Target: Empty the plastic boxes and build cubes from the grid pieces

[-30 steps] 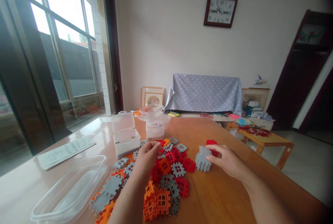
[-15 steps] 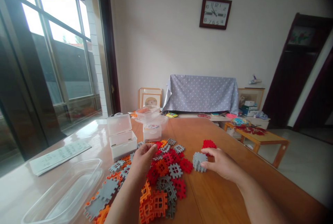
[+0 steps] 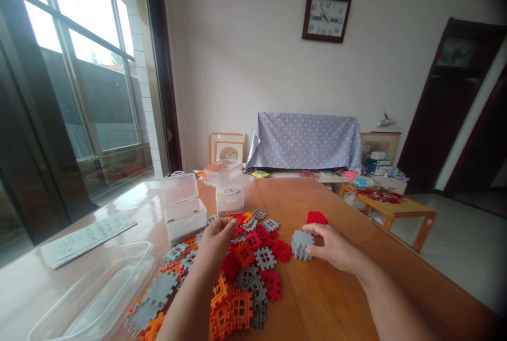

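Observation:
My left hand (image 3: pixel 217 236) is over the scattered pile of interlocking plastic building tiles, its thumb and fingers drawn together. Whatever is between those fingertips, if anything, is hidden. Grey tiles (image 3: pixel 265 258), orange tiles (image 3: pixel 240 306) and red tiles (image 3: pixel 281 250) lie loosely beneath and around it. To the right of the pile, my right hand (image 3: pixel 335 248) has its thumb and fingers round the right side of a neat stack of grey tiles (image 3: pixel 301 246). Just behind that, a stack of red tiles (image 3: pixel 317 217) is partly covered by the fingers.
An open-lidded white plastic box (image 3: pixel 186 222) and a second box (image 3: pixel 230 204) with clear containers on top stand behind the pile. A clear plastic tub (image 3: pixel 93 288) and a sheaf of papers (image 3: pixel 89 239) lie at left on the wooden table (image 3: pixel 312 304).
The whole view has shifted slightly. Both hands keep almost the same pose, with the right one still at the grey stack.

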`<action>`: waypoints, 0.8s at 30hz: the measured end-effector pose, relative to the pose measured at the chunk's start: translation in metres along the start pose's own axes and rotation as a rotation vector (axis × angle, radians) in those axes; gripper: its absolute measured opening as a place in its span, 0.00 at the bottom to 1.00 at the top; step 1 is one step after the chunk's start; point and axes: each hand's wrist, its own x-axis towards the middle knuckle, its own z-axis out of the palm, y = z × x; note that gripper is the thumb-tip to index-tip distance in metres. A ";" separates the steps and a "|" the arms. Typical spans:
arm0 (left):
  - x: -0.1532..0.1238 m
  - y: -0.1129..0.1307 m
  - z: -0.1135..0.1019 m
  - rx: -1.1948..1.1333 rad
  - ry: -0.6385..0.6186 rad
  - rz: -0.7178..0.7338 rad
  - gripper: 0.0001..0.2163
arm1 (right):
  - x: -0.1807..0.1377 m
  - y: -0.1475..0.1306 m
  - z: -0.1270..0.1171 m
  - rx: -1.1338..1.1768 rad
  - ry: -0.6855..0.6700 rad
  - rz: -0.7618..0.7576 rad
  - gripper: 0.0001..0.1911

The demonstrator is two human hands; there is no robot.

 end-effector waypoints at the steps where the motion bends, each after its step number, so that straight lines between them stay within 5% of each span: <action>1: 0.000 0.000 0.000 0.000 0.003 0.000 0.17 | 0.000 -0.002 0.000 -0.004 0.002 0.000 0.29; 14: 0.007 -0.006 -0.008 -0.046 0.046 -0.027 0.20 | -0.003 -0.017 -0.006 -0.024 0.092 -0.026 0.30; 20: 0.014 0.000 -0.026 -0.265 0.339 -0.121 0.20 | -0.003 -0.042 0.011 0.018 0.155 -0.095 0.24; 24: 0.019 0.003 -0.038 -0.381 0.530 -0.218 0.16 | -0.004 -0.076 0.039 -0.056 0.076 -0.225 0.20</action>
